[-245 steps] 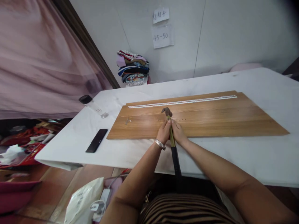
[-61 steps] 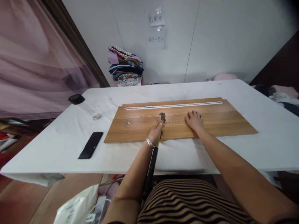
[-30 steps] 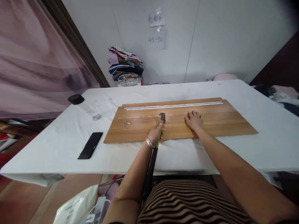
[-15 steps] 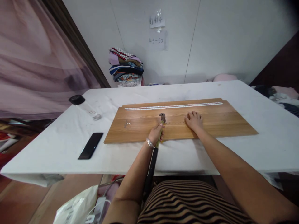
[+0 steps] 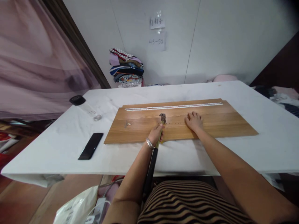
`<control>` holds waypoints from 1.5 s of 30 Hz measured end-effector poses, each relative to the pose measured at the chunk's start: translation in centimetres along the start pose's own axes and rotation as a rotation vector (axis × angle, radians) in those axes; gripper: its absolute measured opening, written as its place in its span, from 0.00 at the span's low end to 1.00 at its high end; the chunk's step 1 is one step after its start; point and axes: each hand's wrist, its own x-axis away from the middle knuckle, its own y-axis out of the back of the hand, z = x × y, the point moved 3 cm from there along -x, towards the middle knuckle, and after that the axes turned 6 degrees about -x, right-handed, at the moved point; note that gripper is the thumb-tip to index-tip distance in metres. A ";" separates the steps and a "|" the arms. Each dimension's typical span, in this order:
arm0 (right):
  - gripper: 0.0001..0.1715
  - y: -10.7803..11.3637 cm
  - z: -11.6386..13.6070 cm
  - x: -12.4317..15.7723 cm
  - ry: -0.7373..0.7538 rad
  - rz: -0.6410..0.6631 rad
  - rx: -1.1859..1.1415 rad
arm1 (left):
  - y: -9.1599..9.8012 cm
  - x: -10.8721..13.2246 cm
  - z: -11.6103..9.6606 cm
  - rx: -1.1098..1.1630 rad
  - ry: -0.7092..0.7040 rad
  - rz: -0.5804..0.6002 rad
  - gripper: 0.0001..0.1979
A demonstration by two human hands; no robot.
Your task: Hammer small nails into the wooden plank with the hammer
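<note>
- The fingers (image 5: 159,128) of the left hand (image 5: 156,134) are shut round the hammer (image 5: 151,165), high up near its head. The fingers (image 5: 192,115) of the right hand (image 5: 193,122) lie flat and spread on the board (image 5: 221,123) and hold nothing.
- The table (image 5: 257,102) is big and white. The board lies flat on it, close to the near edge, so I think it has good support for a hit.
- The board is long. The right hand presses it down just to the right of the hammer. That looks wise to me, because a board that cannot hop takes a hit better.
- The hammer's head rests on the board. A grip this near the head gives small, careful taps. A grip lower down would hit harder, but I think it would be harder to aim.
- A bottle (image 5: 85,106) and a phone (image 5: 91,150) lie on the table to the left, well apart from the hands and out of the way.
- A row of dots (image 5: 176,123) runs from the hammer's head toward the right hand. They may be nails or holes, but they are too small to tell. I think the right fingers are safest off that row.
- Some loose nails (image 5: 126,124) lie on the left part of the board, near the left hand.
</note>
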 end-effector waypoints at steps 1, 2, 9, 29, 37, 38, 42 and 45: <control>0.29 0.0 0.0 0.0 -0.002 -0.001 0.000 | 0.0 0.0 0.0 0.003 -0.004 -0.002 0.15; 0.29 0.1 0.1 0.0 -0.005 -0.002 0.000 | 0.0 0.0 -0.1 0.005 -0.007 -0.006 0.15; 0.31 0.5 0.4 0.3 -0.019 0.009 -0.009 | 0.0 0.1 -0.1 0.007 0.020 -0.005 0.15; 0.30 0.6 0.4 0.4 -0.009 0.005 -0.023 | 0.0 0.2 -0.1 0.005 0.028 -0.015 0.15; 0.30 0.5 0.3 0.2 -0.012 0.015 0.008 | -0.1 0.0 0.1 0.014 0.018 0.000 0.16; 0.30 0.4 0.3 0.2 -0.009 0.015 0.007 | -0.1 0.0 0.2 0.012 0.021 0.000 0.16; 0.31 0.4 0.3 0.2 -0.001 0.006 -0.002 | -0.1 0.0 0.1 0.006 0.023 0.001 0.16; 0.31 0.5 0.3 0.2 -0.010 0.015 -0.003 | -0.1 0.2 -0.1 0.004 0.021 -0.004 0.16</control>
